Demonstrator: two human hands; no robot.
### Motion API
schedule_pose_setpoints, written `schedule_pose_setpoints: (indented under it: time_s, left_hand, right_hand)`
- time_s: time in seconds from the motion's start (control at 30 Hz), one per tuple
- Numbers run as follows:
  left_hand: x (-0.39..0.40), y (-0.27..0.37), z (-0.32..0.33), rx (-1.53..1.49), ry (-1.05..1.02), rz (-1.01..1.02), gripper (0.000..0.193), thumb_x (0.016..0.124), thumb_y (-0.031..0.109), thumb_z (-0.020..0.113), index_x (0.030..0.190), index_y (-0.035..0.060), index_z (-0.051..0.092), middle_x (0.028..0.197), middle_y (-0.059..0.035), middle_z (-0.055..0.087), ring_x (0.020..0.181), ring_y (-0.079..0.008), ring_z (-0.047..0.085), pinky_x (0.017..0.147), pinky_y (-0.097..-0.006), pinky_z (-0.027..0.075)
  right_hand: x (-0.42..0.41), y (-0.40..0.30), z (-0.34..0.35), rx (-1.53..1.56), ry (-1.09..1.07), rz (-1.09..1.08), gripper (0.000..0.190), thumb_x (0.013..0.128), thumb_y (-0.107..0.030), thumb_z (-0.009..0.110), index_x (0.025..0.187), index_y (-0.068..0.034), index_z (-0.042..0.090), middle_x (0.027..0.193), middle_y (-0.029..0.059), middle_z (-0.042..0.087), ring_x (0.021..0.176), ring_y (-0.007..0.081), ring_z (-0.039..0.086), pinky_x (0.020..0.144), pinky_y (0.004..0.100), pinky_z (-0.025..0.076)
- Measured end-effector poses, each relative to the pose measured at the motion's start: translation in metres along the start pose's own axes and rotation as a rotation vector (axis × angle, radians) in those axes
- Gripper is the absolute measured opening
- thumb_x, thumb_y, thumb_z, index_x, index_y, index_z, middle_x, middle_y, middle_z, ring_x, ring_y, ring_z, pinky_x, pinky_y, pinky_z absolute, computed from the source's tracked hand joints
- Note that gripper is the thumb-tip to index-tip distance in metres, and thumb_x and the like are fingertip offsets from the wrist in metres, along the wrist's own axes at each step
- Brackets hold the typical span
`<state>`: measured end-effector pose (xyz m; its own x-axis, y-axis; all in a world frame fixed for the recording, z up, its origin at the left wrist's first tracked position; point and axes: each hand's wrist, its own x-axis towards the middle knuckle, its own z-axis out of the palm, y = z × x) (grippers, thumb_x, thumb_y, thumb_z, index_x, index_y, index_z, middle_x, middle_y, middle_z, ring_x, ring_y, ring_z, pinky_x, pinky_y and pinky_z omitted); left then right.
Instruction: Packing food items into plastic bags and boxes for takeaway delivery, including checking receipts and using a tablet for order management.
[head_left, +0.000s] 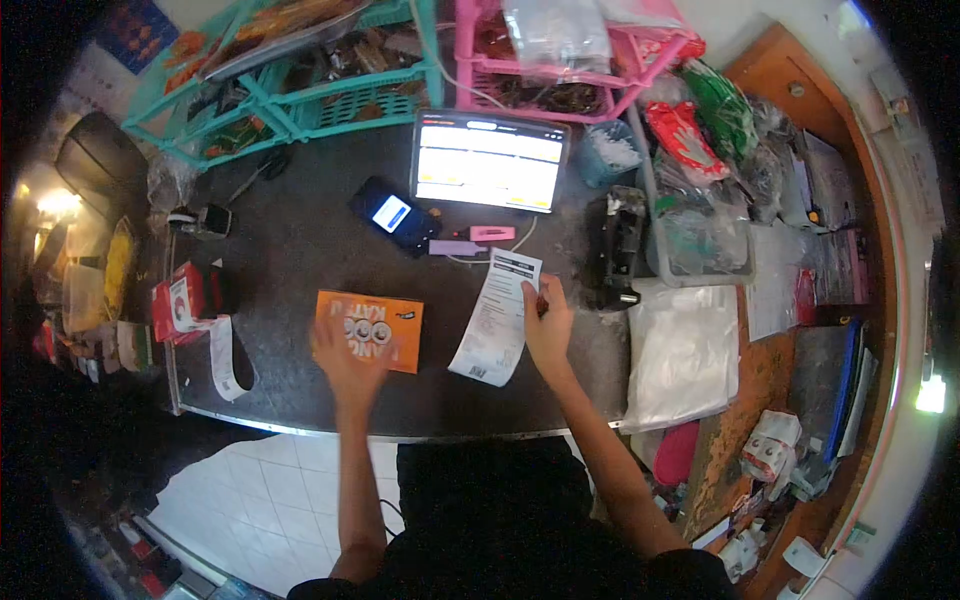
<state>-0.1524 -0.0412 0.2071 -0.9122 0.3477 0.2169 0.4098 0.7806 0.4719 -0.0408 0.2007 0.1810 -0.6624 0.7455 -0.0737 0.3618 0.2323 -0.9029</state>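
Observation:
An orange cardboard box (409, 322) with printing on its top rests flat on the dark table. My left hand (351, 356), blurred, is over the box's near left part with its fingers spread; whether it touches the box is unclear. To the right, my right hand (547, 322) pinches the right edge of a long printed paper receipt (491, 315) between thumb and fingers. The receipt slants over the tabletop, its lower end towards me. Beyond it lie a pink highlighter (492, 233) and a lilac highlighter (454, 248).
A lit tablet (489, 165) stands at the back, beside a handheld payment terminal (394, 216). Turquoise baskets (285, 112) and a pink basket (540, 105) stand behind. A red-and-black label printer (187, 300) trails paper at left. Clear plastic bags (682, 352) and a black device (616, 247) lie right.

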Motion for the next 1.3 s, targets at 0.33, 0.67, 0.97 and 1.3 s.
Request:
schedule_pose_setpoints:
  time_s: [0.33,0.67,0.97,1.3]
  left_hand:
    - [-0.05,-0.019,0.056,0.386,0.068,-0.173,0.096,0.061,0.062,0.07,0.14,0.0233,0.03,0.145,-0.0201,0.017,0.127,-0.0472,0.023,0.093,-0.0637,0.027]
    - [-0.082,0.099,0.077,-0.065,0.027,0.267,0.068,0.07,0.033,0.074,0.128,0.0114,0.046,0.135,-0.0101,0.04,0.128,-0.0319,0.03,0.102,-0.0455,0.023]
    - [-0.1,0.248,0.145,-0.653,-0.68,0.753,0.053,0.075,0.028,0.069,0.122,0.0118,0.05,0.13,-0.0081,0.044,0.122,-0.03,0.038,0.1,-0.0483,0.027]
    - [-0.14,0.316,0.194,-0.174,-0.672,0.895,0.068,0.07,0.035,0.068,0.129,0.0119,0.044,0.144,-0.015,0.021,0.133,-0.0325,0.017,0.102,-0.0574,0.017]
  right_hand:
    - [-0.007,0.048,-0.068,-0.306,0.101,-0.609,0.019,0.079,-0.011,0.062,0.096,-0.003,0.058,0.094,0.017,0.058,0.084,0.0345,0.055,0.073,0.0405,0.045]
    - [-0.082,0.243,-0.321,-1.022,0.146,0.049,0.016,0.077,-0.004,0.052,0.091,0.001,0.056,0.092,0.0208,0.056,0.091,0.0372,0.053,0.081,0.0446,0.042]
    - [-0.051,0.145,-0.32,-0.758,0.185,-0.532,0.025,0.071,-0.001,0.056,0.096,-0.004,0.06,0.114,0.0181,0.051,0.105,0.0373,0.049,0.087,0.0457,0.04]
    - [-0.038,0.188,-0.313,-0.996,0.221,-0.224,0.027,0.084,-0.025,0.055,0.102,-0.005,0.059,0.11,0.0132,0.055,0.081,0.0299,0.06,0.066,0.0407,0.048]
